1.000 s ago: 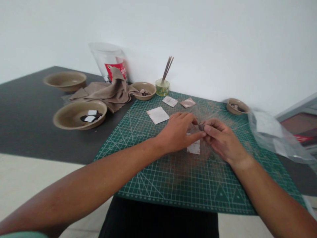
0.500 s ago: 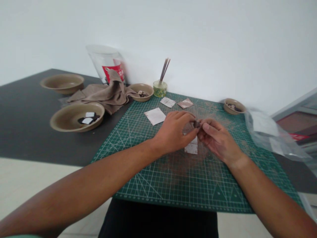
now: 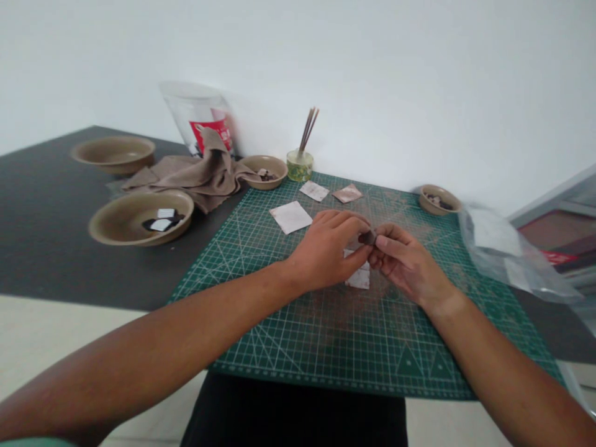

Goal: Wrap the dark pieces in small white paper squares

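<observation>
Over the green cutting mat (image 3: pixel 288 323), my left hand (image 3: pixel 328 248) and my right hand (image 3: pixel 405 261) meet fingertip to fingertip. Pinched between them is a small dark brown piece (image 3: pixel 367 238); its kind is too small to make out. Both hands are closed on it, the left from one side and the right from the other. Below the fingers lies a whitish square sheet (image 3: pixel 358 277), partly covered by my left hand. Another white square (image 3: pixel 291 217) rests on the mat beyond my left hand, with a smaller white square (image 3: pixel 315 191) and a brownish square (image 3: pixel 347 193) farther back.
At the left stand a bowl with black and white pieces (image 3: pixel 116 226), another bowl (image 3: pixel 112 155), a brown cloth (image 3: pixel 186 177) and a clear bin (image 3: pixel 186 105). Small bowls (image 3: pixel 274 162) (image 3: pixel 433 206) hold bits. A reed jar (image 3: pixel 300 166) stands behind; a plastic bag (image 3: pixel 493 248) lies right.
Both hands stay nearly in place, fingers shifting slightly around the small dark piece. More of its dark face shows between the fingertips. The whole view has moved a little.
</observation>
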Demonstrator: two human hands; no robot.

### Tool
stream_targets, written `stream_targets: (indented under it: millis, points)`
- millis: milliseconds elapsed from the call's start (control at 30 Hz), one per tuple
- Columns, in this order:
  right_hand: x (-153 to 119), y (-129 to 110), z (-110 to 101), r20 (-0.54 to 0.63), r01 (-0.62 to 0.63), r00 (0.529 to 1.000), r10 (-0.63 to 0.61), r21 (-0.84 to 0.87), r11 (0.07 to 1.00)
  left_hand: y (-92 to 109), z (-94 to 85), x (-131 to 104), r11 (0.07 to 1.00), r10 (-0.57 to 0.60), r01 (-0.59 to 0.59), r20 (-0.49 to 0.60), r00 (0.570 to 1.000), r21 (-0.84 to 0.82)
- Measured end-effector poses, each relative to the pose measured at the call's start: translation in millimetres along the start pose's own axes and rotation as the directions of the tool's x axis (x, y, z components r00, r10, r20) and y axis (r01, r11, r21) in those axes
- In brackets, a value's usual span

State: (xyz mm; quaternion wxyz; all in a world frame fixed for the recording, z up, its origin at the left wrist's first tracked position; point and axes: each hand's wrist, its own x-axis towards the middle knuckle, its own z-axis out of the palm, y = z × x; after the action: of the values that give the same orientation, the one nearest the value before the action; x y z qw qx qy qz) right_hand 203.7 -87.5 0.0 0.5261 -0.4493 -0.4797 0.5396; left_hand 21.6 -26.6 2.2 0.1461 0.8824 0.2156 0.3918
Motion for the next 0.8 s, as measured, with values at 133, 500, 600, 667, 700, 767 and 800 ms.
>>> stream_targets:
  millis: [133, 500, 600, 667, 700, 767, 800]
  points:
    - [-1, -3, 0, 0.017, -0.005, 1.0, 0.005, -0.005, 1.0, 0, 0.1, -1, 0.999, 0.025, -0.025, 0.001, 1.0, -0.033]
    - [-34, -8, 30, 0.583, 0.584, 0.765, -0.272, -0.452, 0.675, -16, -4.0, 2, 0.976, -0.179, 0.174, -0.03, 0.983, -0.128]
    - [-44, -2, 47, 0.782, 0.772, 0.599, -0.171, -0.508, 0.383, -21, 1.5, 4, 0.97, -0.223, 0.219, -0.029, 0.974, -0.103]
    - [-49, 3, 54, 0.813, 0.817, 0.563, -0.149, -0.52, 0.249, -23, 5.7, 6, 0.97, -0.229, 0.226, -0.027, 0.973, -0.094]
    - [-50, 5, 57, 0.82, 0.828, 0.553, -0.146, -0.521, 0.208, -24, 7.7, 7, 0.97, -0.229, 0.225, -0.028, 0.973, -0.094]
    - [-53, 8, 61, 0.821, 0.833, 0.55, -0.154, -0.526, 0.172, -26, 11.5, 9, 0.969, -0.231, 0.227, -0.027, 0.973, -0.096]
    - [-54, 9, 63, 0.811, 0.825, 0.562, -0.16, -0.538, 0.174, -27, 13.0, 10, 0.967, -0.238, 0.234, -0.022, 0.971, -0.104]
